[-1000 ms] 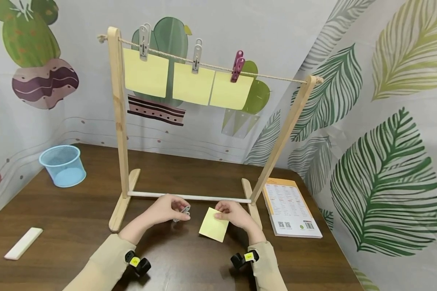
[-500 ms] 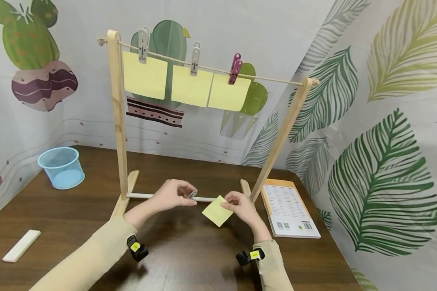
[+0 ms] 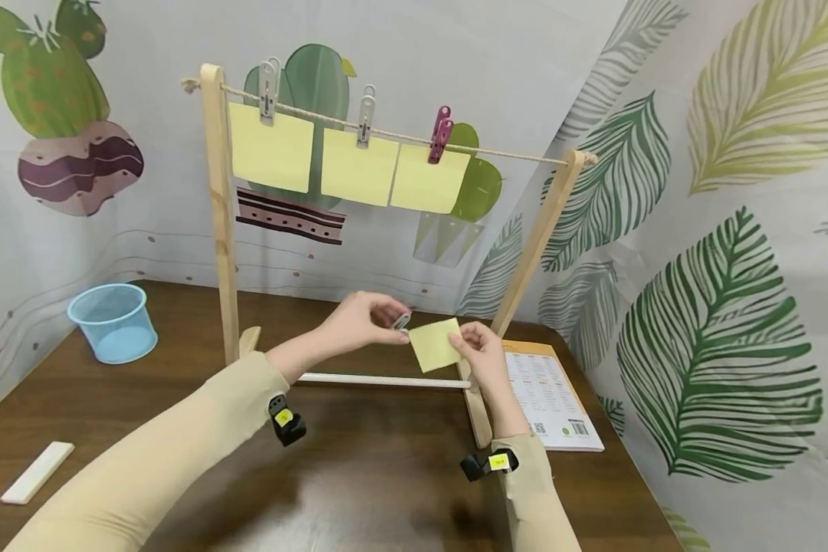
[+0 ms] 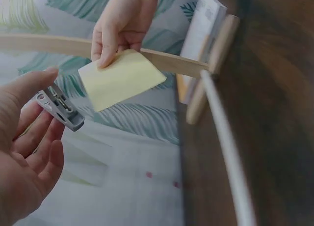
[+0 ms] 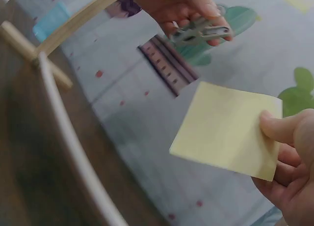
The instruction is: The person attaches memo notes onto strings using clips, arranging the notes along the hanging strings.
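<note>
A grey clothespin (image 4: 61, 107) is pinched between thumb and fingers of my left hand (image 3: 360, 322). My right hand (image 3: 484, 354) pinches a yellow sticky note (image 3: 435, 345) at one edge, thumb in front. The right wrist view shows the note (image 5: 223, 132) flat and the clothespin (image 5: 198, 33) apart from it. Both hands are in the air below a rope (image 3: 331, 119) strung across a wooden frame (image 3: 222, 222). On the rope hang three yellow notes, the left (image 3: 271, 153) and middle (image 3: 359, 170) under grey clothespins, the right (image 3: 429, 180) under a purple clothespin (image 3: 440, 136).
A white crossbar (image 3: 386, 379) joins the frame's feet low over the brown table (image 3: 359, 468). A blue mesh basket (image 3: 113, 326) stands at the back left, and a white bar (image 3: 37, 473) lies at the front left. A booklet (image 3: 552, 399) lies by the frame's right foot.
Both hands have risen from near the tabletop and moved right, carrying the clothespin and the note. The note has turned, and the two hands are now close together.
</note>
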`<state>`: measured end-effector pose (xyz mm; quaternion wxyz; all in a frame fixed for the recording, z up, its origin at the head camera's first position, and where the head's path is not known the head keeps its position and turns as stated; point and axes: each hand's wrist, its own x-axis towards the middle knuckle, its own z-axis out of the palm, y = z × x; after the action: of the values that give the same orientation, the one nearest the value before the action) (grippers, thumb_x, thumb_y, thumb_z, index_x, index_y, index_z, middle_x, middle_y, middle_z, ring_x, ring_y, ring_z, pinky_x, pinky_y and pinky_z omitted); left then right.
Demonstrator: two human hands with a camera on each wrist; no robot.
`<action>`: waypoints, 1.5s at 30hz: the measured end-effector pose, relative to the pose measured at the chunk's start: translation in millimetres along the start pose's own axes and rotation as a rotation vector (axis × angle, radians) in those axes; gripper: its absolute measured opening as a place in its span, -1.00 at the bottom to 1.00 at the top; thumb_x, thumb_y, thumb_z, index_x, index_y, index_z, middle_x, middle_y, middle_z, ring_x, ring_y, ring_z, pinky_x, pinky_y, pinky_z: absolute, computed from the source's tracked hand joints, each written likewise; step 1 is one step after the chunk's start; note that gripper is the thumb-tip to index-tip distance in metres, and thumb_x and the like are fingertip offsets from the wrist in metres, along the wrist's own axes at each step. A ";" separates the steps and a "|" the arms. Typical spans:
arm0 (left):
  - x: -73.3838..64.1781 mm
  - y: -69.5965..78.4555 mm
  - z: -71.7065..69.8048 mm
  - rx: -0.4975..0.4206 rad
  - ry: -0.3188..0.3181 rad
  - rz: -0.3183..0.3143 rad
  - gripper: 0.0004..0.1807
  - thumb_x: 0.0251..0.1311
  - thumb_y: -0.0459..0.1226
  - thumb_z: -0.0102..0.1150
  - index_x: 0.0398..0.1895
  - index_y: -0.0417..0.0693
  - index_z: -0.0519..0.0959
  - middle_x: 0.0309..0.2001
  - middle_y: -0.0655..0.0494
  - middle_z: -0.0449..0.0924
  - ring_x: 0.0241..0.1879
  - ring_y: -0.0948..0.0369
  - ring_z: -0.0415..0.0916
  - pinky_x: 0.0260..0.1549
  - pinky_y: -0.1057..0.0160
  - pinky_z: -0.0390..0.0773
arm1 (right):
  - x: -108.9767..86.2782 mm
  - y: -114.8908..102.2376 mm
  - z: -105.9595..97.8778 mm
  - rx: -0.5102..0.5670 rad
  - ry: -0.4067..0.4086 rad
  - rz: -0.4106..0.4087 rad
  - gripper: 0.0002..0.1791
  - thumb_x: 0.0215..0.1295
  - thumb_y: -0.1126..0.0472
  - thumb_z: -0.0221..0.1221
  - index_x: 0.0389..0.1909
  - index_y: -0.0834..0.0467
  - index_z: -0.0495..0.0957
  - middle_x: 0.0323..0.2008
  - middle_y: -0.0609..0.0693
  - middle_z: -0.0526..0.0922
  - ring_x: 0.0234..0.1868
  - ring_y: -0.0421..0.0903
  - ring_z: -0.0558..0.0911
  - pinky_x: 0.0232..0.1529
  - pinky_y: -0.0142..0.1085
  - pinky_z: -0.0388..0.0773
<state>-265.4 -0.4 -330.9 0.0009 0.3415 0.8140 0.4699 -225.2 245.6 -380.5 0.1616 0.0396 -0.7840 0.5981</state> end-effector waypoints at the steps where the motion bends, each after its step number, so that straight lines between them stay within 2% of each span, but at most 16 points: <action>1: 5.2 6.2 -1.9 -0.008 0.005 0.008 -0.56 -0.03 -0.18 0.50 -0.04 -0.10 0.68 -0.23 0.07 0.72 -0.26 0.22 0.62 -0.20 0.24 0.61 | 2.5 -4.9 -0.6 0.033 0.021 -0.003 -0.82 0.28 0.38 0.23 -0.24 0.45 0.48 -0.49 -0.18 0.63 -0.46 -0.32 0.56 -0.35 -0.49 0.48; 6: 27.4 39.9 -12.7 -0.047 0.040 0.058 -0.53 -0.03 -0.22 0.51 -0.01 -0.15 0.66 -0.21 0.04 0.72 -0.23 0.18 0.62 -0.21 0.25 0.63 | 15.2 -31.9 -2.3 0.138 0.126 -0.055 -0.90 0.33 0.40 0.17 -0.25 0.37 0.46 -0.48 -0.26 0.63 -0.44 -0.34 0.58 -0.35 -0.52 0.51; 13: 51.3 92.3 -29.4 0.018 0.107 0.175 -0.55 -0.10 -0.24 0.56 -0.05 -0.09 0.70 -0.25 0.04 0.74 -0.28 0.20 0.64 -0.22 0.28 0.59 | 32.8 -70.7 -4.5 0.238 0.276 -0.230 -0.90 0.35 0.41 0.14 -0.33 0.20 0.44 -0.48 -0.26 0.65 -0.44 -0.35 0.57 -0.39 -0.54 0.48; 15: 57.3 104.9 -33.7 0.001 0.117 0.180 -0.54 -0.10 -0.26 0.55 -0.05 -0.11 0.70 -0.23 0.01 0.74 -0.28 0.20 0.64 -0.22 0.29 0.59 | 37.1 -81.5 -5.5 0.271 0.309 -0.274 -0.89 0.35 0.41 0.14 -0.33 0.17 0.44 -0.47 -0.24 0.64 -0.44 -0.35 0.55 -0.39 -0.54 0.46; 21: 67.9 134.5 -46.1 -0.118 0.156 0.142 -0.53 -0.04 -0.30 0.51 0.03 -0.11 0.68 -0.14 -0.03 0.71 -0.24 0.20 0.61 -0.22 0.32 0.58 | 49.0 -109.4 -5.6 0.343 0.355 -0.367 -0.86 0.36 0.40 0.12 -0.34 0.12 0.42 -0.45 -0.17 0.65 -0.44 -0.30 0.53 -0.40 -0.51 0.43; 24: 71.5 147.4 -51.2 -0.133 0.184 0.166 -0.51 -0.04 -0.30 0.52 0.05 -0.09 0.67 -0.12 -0.01 0.71 -0.24 0.20 0.61 -0.23 0.32 0.58 | 54.4 -120.0 -3.9 0.373 0.379 -0.405 -0.85 0.37 0.39 0.12 -0.33 0.09 0.41 -0.44 -0.15 0.64 -0.42 -0.29 0.54 -0.38 -0.50 0.45; 26: 74.6 155.5 -53.5 -0.127 0.209 0.214 -0.51 -0.03 -0.30 0.51 0.06 -0.09 0.67 -0.10 0.00 0.71 -0.22 0.22 0.59 -0.24 0.33 0.57 | 57.9 -125.5 -2.7 0.385 0.394 -0.426 -0.86 0.38 0.37 0.12 -0.32 0.08 0.41 -0.43 -0.14 0.63 -0.41 -0.28 0.54 -0.36 -0.49 0.45; 31: 83.9 178.3 -58.2 -0.070 0.253 0.285 -0.50 0.01 -0.26 0.48 0.10 -0.04 0.65 -0.04 0.08 0.70 -0.16 0.29 0.55 -0.25 0.40 0.49 | 65.6 -138.1 -1.7 0.385 0.438 -0.445 -0.88 0.40 0.34 0.11 -0.31 0.08 0.39 -0.42 -0.11 0.60 -0.37 -0.26 0.54 -0.33 -0.46 0.44; 35: 90.1 193.3 -61.1 -0.053 0.247 0.284 -0.51 0.04 -0.22 0.46 0.11 0.02 0.64 0.03 0.15 0.69 -0.13 0.33 0.55 -0.24 0.43 0.49 | 72.4 -145.9 -0.6 0.365 0.465 -0.434 -0.88 0.41 0.31 0.11 -0.31 0.07 0.39 -0.41 -0.10 0.59 -0.36 -0.25 0.54 -0.31 -0.44 0.45; 40: 96.6 202.6 -60.1 -0.064 0.245 0.313 -0.52 0.10 -0.23 0.40 0.15 -0.02 0.62 0.07 0.14 0.67 -0.08 0.34 0.56 -0.13 0.45 0.52 | 80.1 -153.4 2.4 0.381 0.448 -0.370 -0.92 0.43 0.28 0.09 -0.28 0.13 0.38 -0.40 -0.07 0.56 -0.35 -0.25 0.55 -0.29 -0.43 0.45; 45: 102.3 209.9 -56.6 0.015 0.297 0.348 -0.53 0.19 -0.21 0.32 0.19 -0.04 0.57 0.09 0.15 0.65 -0.02 0.35 0.55 -0.04 0.50 0.46 | 84.3 -160.2 5.3 0.406 0.462 -0.313 -0.93 0.47 0.25 0.02 -0.24 0.14 0.34 -0.38 -0.07 0.53 -0.33 -0.25 0.54 -0.27 -0.43 0.45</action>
<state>-245.6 81.5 -105.9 -0.2025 0.4037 0.7376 0.5020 -265.1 206.6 -208.2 0.4134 0.0540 -0.5760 0.7031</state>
